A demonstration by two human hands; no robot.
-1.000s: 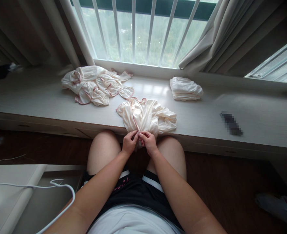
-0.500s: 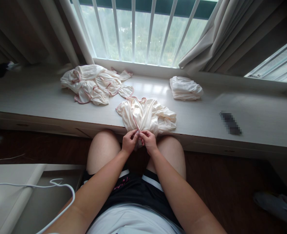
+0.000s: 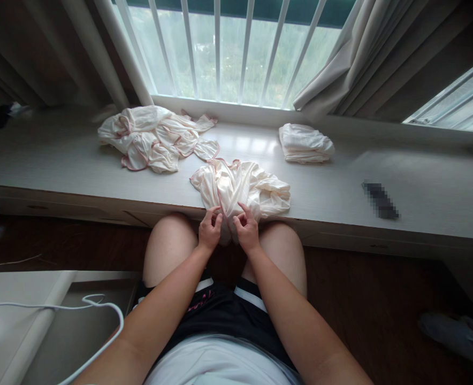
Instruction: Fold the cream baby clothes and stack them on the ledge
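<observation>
Centre: cream garment [image 3: 236,187] apparently being adjusted | left hand [image 3: 210,229], right hand [image 3: 247,229]: thumbs and forefingers parted, nothing pinched | next: light fingertip grip seemingly required

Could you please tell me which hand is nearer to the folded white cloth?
Right: the right hand is in front and left of the folded white cloth; the left hand, farther left.
</observation>
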